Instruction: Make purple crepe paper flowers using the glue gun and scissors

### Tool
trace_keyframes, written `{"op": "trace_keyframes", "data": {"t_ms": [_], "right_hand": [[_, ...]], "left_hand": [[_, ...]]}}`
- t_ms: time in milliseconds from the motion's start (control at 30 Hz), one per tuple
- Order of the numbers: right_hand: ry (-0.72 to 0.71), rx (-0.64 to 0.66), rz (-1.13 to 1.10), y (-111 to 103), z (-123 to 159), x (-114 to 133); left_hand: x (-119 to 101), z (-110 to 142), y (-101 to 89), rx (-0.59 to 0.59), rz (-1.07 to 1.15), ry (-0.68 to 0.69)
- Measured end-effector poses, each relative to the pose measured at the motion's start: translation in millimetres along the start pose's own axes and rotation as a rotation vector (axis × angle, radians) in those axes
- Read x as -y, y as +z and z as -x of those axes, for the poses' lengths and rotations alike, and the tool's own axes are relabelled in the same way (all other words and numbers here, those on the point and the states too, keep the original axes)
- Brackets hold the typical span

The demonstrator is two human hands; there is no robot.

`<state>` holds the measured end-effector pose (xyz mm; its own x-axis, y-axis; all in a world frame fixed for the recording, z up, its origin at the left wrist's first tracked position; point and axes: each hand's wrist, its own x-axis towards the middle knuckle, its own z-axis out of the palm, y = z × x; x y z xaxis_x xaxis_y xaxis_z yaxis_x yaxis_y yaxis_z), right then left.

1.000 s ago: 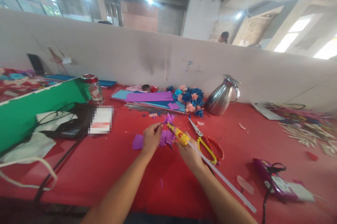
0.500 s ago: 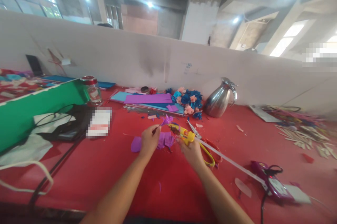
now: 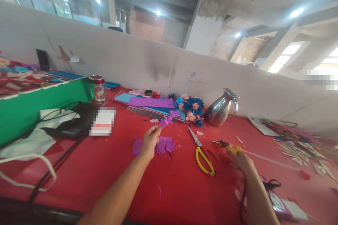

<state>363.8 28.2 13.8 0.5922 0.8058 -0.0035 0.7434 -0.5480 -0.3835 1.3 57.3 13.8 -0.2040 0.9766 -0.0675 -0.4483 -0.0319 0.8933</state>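
My left hand (image 3: 150, 141) is pinched on a small purple paper flower (image 3: 166, 122), held just above the red table (image 3: 111, 179). Purple paper pieces (image 3: 161, 145) lie under and beside that hand. My right hand (image 3: 241, 161) has swung out to the right and grips a yellow glue gun (image 3: 229, 145), its nozzle pointing left and a long white glue stick (image 3: 266, 159) trailing to the right. Yellow and red handled scissors (image 3: 202, 151) lie on the table between my hands.
A steel jug (image 3: 220, 110) stands at the back by the white partition. Blue and pink paper flowers (image 3: 190, 106) and stacked coloured sheets (image 3: 150, 103) lie behind. A glass jar (image 3: 99, 89), a green board (image 3: 39, 107), a purple device (image 3: 280, 202) with a black cord and wooden sticks (image 3: 303, 145) surround.
My right hand has carried the glue gun away from the purple flower, out to the right past the scissors. My left hand stays put with the flower.
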Motion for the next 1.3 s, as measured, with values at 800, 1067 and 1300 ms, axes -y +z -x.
{"op": "trace_keyframes", "data": {"t_ms": [800,1067,1300], "right_hand": [[-0.290,0.633,-1.542,74,135,188],[-0.283,0.525,-1.541,73,127,181],[-0.334,0.536,-1.447,72,127,179]], "left_hand": [[12,14,16.5,0.291,0.366,-0.274],[7,18,16.5,0.264,0.038,-0.093],[4,10,11.6,0.146,-0.043,-0.058]]}}
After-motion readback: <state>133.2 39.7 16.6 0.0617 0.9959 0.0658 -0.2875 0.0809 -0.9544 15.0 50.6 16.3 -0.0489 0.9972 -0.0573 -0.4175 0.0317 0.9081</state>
